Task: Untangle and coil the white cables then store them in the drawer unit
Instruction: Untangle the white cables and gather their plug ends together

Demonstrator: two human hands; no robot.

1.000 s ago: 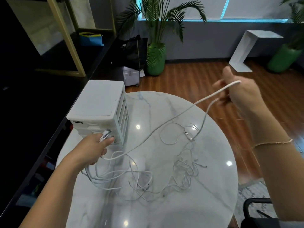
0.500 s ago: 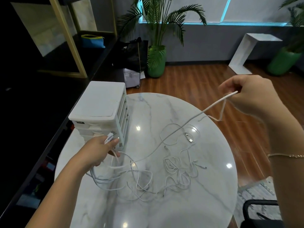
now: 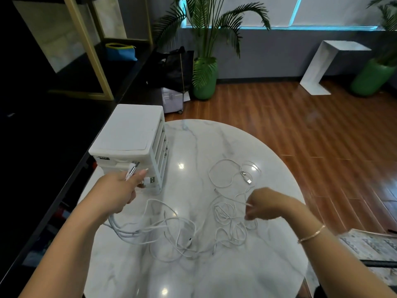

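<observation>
Left hand (image 3: 117,193): fingers curled tight round a bunch of cable ends, plugs poking out past the thumb at 1 o'clock, one USB plug (image 3: 151,180) showing just under the fingertips. Several strands drop from the heel of that hand at 5 o'clock and fan out onto the marble table (image 3: 214,276). Right hand (image 3: 266,204): thumb + forefinger pinch one thin strand, rest of fingers loosely curled, hand low over the pile's right side. White cables (image 3: 182,233) lie as a loose tangle betw the two hands, mostly 6 o'clock of the left and 8 o'clock of the right; a freer loop w/ a loose connector (image 3: 247,179) sits at 11 o'clock of the right hand. Drawer unit (image 3: 131,136) stands just beyond the left hand at 12, drawers look closed. Handling, my read: cables light, limp, smooth jacket so they slide thru a pinch; no stiffness to hold shape, coils will spring open unless held. Best grab near a plug end, feed strand by strand; yanking prob tightens knots.
</observation>
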